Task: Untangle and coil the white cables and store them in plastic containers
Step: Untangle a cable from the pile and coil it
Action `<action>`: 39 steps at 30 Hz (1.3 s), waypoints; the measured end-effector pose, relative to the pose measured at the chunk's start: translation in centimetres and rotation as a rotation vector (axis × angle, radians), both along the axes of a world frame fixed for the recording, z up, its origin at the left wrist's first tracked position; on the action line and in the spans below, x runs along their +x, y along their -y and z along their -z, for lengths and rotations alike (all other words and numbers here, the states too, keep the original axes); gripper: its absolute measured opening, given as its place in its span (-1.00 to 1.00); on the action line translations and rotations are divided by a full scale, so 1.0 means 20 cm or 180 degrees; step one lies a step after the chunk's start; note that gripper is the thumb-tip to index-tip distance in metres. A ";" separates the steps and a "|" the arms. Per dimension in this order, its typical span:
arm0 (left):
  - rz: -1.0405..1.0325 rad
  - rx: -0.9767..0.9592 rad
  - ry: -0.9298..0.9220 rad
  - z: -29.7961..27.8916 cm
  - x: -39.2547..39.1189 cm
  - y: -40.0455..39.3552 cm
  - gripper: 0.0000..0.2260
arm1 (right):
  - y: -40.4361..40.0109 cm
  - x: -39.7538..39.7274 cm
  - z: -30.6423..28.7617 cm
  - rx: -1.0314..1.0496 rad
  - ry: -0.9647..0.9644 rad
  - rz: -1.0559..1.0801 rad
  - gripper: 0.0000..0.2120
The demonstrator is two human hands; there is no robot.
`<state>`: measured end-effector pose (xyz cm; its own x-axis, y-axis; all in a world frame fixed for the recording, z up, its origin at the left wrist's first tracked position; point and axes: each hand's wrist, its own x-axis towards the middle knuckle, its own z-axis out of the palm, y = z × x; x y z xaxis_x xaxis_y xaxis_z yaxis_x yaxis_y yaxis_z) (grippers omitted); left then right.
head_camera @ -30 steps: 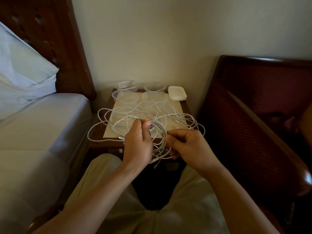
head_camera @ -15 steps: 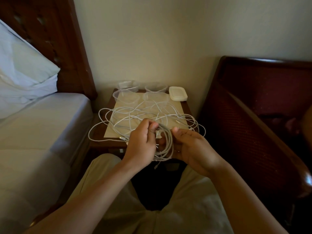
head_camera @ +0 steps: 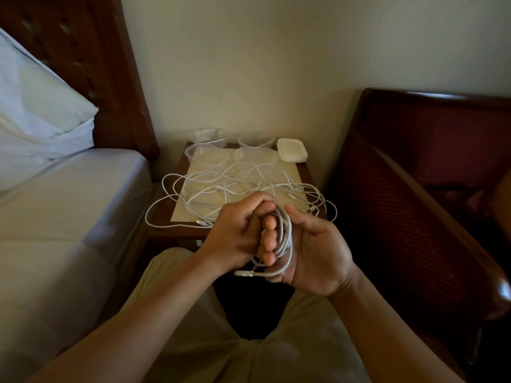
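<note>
Centre frame, both the left hand [head_camera: 237, 230] and right hand [head_camera: 312, 250] are clamped round the coiled cable [head_camera: 284, 233], probably so the loops don't spring apart before it goes in a container [head_camera: 206, 156].

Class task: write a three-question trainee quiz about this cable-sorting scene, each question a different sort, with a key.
1. True or false: the coiled cable is wrapped round the right hand.
2. Where does the stack of lids sit on the bedside table: A far right corner, B near left corner, C centre?
3. Fill in: the loose cables lie tangled on the ____.

Key: 1 true; 2 A; 3 table.
</note>
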<state>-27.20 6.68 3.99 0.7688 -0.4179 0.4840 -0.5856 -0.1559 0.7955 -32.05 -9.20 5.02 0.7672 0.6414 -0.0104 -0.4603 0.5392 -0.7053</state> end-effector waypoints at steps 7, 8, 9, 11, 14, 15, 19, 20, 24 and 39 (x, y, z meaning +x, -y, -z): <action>-0.0140 -0.0096 0.0296 0.07 0.00 -0.01 -0.84 | -0.02 -0.01 0.06 0.0076 -0.0043 0.0024 -0.60; -0.0147 -0.0109 0.0300 0.07 0.00 -0.01 -0.83 | -0.02 -0.01 0.07 -0.0003 -0.0051 0.0051 -0.58; -0.0148 -0.0095 0.0294 0.08 0.01 -0.01 -0.82 | -0.01 -0.01 0.07 -0.0158 -0.0032 0.0097 -0.56; -0.0095 -0.0014 0.0243 0.10 0.02 -0.02 -0.82 | 0.01 -0.01 0.06 -0.0594 0.0051 0.0238 -0.55; -0.0045 0.0032 0.0052 0.12 0.02 -0.02 -0.81 | 0.03 0.00 0.03 -0.1172 0.0134 0.0564 -0.55; -0.0093 -0.0001 0.0052 0.13 0.02 -0.02 -0.81 | 0.03 0.00 0.03 -0.1291 0.0150 0.0681 -0.55; -0.0247 -0.0142 0.0139 0.15 0.00 0.00 -0.83 | 0.02 -0.01 0.05 -0.1207 0.0106 0.0685 -0.55; -0.0242 -0.0160 0.0109 0.15 -0.01 0.00 -0.83 | 0.02 -0.01 0.05 -0.1090 0.0060 0.0581 -0.54; -0.0254 -0.0196 0.0130 0.13 -0.01 0.00 -0.83 | 0.00 -0.01 0.07 -0.0514 -0.0068 0.0292 -0.55; 0.0340 -0.0090 -0.0825 0.10 0.04 -0.07 -0.67 | -0.02 -0.04 0.10 0.0469 -0.0284 0.0405 -0.63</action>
